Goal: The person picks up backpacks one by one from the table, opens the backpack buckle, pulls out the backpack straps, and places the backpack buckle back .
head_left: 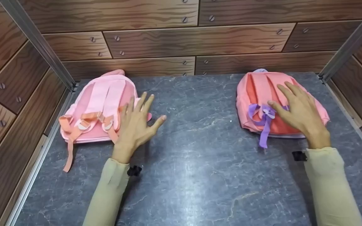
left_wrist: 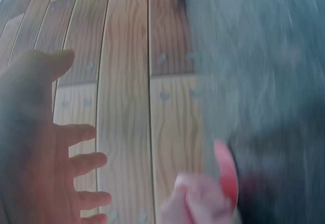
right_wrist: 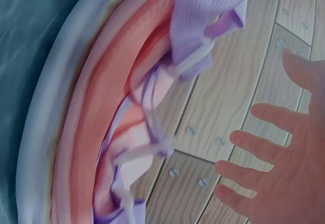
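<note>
A light pink backpack (head_left: pixel 97 94) lies at the left with its shoulder straps facing up and orange webbing (head_left: pixel 69 153) trailing toward the front. Over its right side is my left hand (head_left: pixel 135 124), fingers spread and holding nothing. The left wrist view has the hand (left_wrist: pixel 30 137) with straight fingers, apart from a bit of pink fabric (left_wrist: pixel 195 198). At the right lies a coral backpack (head_left: pixel 264 89), straps up, with purple webbing (head_left: pixel 264 135) bunched near its bottom. My right hand (head_left: pixel 300 110) hovers over its right half, fingers extended; the right wrist view shows the palm (right_wrist: pixel 289 168) empty.
Both bags lie on a dark marbled tabletop (head_left: pixel 187 141), with a wide stretch of it between them. Wood-patterned panels (head_left: pixel 181 40) stand at the back and sides. Metal posts (head_left: pixel 42 47) rise at the rear corners.
</note>
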A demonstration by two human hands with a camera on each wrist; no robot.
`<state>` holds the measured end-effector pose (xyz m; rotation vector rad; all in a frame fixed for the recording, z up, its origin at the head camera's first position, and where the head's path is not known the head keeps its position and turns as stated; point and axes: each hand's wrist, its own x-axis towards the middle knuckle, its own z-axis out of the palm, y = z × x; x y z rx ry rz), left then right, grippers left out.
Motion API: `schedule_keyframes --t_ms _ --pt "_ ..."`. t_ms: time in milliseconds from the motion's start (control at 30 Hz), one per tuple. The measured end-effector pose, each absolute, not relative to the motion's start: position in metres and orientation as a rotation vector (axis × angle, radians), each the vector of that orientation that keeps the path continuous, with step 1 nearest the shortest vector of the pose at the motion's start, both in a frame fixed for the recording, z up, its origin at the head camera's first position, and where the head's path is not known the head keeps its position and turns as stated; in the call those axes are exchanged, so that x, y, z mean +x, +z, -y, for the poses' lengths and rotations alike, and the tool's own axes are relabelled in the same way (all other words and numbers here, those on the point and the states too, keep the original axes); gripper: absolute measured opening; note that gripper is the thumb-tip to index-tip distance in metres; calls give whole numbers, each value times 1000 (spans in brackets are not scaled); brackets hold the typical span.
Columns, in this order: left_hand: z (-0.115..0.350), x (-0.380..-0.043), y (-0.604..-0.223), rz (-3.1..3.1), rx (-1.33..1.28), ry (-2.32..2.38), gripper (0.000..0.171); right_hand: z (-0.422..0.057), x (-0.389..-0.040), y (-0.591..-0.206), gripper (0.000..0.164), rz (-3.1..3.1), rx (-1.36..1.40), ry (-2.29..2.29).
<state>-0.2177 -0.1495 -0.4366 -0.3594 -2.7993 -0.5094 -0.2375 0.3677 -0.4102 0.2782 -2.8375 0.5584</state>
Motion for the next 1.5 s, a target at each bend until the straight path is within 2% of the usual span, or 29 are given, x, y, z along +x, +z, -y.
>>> schedule_keyframes --t_ms 267,500,767,1133,1300,1500 --pt "102 -220 -437 2789 -434 -665 86 -397 -237 -406 70 2826 278 606" --pt "55 -223 -442 2795 -509 -789 82 -422 -238 -406 73 2875 239 629" --pt "3 -227 -449 2826 -542 -1047 76 -446 -247 -413 60 2802 250 711" --pt "-75 -240 -461 2736 -423 -1509 59 -480 -256 -426 63 2915 86 746" --pt "-102 -246 -469 2705 -276 -1642 56 -491 -258 -433 66 2948 23 792" --pt "-131 -253 -483 2683 -203 -1676 57 -501 -256 -438 79 3048 -110 911"
